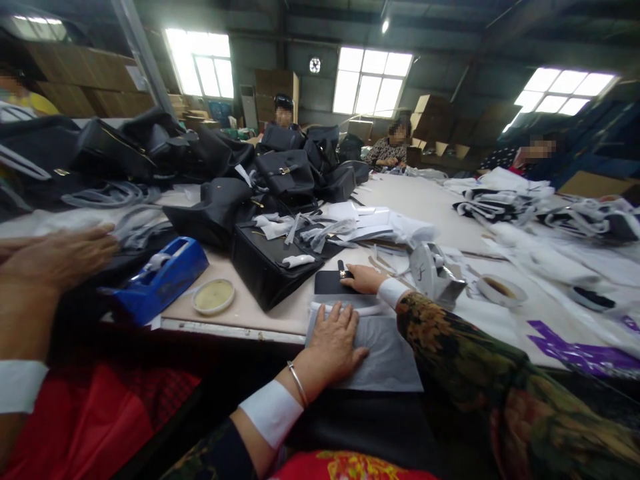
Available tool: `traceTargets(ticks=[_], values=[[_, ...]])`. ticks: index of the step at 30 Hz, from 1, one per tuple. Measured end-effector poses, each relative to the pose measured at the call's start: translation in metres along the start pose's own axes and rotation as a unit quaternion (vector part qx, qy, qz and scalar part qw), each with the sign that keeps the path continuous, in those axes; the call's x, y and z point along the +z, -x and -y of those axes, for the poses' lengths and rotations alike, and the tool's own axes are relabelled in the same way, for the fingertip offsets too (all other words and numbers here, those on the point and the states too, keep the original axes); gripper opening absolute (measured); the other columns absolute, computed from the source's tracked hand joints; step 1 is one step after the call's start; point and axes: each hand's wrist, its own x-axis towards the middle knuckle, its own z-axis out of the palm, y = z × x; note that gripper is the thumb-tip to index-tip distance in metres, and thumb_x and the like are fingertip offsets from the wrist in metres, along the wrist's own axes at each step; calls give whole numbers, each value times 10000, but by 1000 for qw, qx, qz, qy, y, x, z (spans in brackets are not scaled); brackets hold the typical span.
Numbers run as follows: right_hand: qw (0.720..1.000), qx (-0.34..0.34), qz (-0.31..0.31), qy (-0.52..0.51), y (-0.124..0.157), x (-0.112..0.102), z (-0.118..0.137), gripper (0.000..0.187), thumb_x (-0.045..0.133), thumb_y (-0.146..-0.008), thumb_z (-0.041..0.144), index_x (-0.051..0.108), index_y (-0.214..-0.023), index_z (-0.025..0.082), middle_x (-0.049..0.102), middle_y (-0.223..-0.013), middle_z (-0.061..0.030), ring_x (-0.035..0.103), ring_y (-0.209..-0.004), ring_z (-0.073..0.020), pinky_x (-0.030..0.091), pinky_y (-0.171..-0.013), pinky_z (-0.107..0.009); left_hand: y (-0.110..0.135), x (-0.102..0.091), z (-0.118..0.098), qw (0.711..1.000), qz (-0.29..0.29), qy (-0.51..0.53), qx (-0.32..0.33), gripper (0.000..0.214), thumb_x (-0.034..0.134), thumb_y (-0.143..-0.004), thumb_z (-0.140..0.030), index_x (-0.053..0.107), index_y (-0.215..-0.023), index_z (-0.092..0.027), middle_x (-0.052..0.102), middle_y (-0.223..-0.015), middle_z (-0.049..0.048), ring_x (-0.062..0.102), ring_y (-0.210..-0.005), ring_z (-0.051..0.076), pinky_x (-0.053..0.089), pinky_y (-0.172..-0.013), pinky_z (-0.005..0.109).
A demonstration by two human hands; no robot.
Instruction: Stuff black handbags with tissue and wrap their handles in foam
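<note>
My left hand [336, 343] lies flat, fingers spread, on a thin grey sheet [390, 353] that hangs over the table's front edge. Just beyond it, a flat black leather-like piece [327, 283] rests on the table, partly covered by the sheet. A short black strap with a gold-coloured buckle [343, 270] stands up from that piece. The fingers of my right hand [366, 279] are closed at the strap, by its buckle. A white tube-like roll [367, 310] runs across the sheet between my hands.
Black handbags [285, 173] pile up at centre left. A blue tape dispenser [163, 277], a tape roll [214, 295] and a metal dispenser [437, 273] stand near me. White scraps [370, 223] lie behind. A co-worker's hand [75, 257] is at far left; other people sit across.
</note>
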Motion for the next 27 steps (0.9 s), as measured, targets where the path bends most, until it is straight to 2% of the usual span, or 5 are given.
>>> traceTargets(ticks=[6,11,14,18,27], values=[[999,22,-31,-6,7,-37,3,496,667,-873,535,694,-1200,164,736,-1120,-123,680,-1000,-261,489,-808,-309,-1,-3,0,1000,8,-2,-1,744,456,-934,-645,418,-1523,-192,426,-1588,143,327,-1470,368,225,-1185,631],[989,-144,29,-28,60,-56,7,257,695,-880,395,786,-1036,212,737,-963,-77,672,-842,-210,474,-755,-281,-1,-4,-1,1000,-13,-2,2,720,488,-926,-634,456,-1499,-199,477,-1549,135,344,-1452,371,205,-1198,599],[977,-198,-3,-80,102,-42,18,227,642,-920,293,758,-1087,193,706,-1043,-100,670,-887,-206,490,-803,-291,1,-3,-2,1000,-31,2,2,746,537,-909,-625,445,-1513,-197,443,-1577,136,307,-1476,372,174,-1214,577],[975,-178,-52,-123,146,-15,30,193,577,-948,249,726,-1059,197,695,-1006,-105,666,-899,-223,517,-803,-317,9,1,0,999,-26,30,33,613,534,-930,-600,539,-1451,-277,461,-1574,90,337,-1471,354,121,-1231,569],[941,-195,-172,-217,179,31,26,242,591,-961,262,690,-1168,184,704,-1139,-140,695,-1023,-235,581,-904,-366,18,-9,13,991,-11,87,103,454,558,-949,-482,627,-1363,-310,587,-1467,57,442,-1412,326,205,-1215,524]])
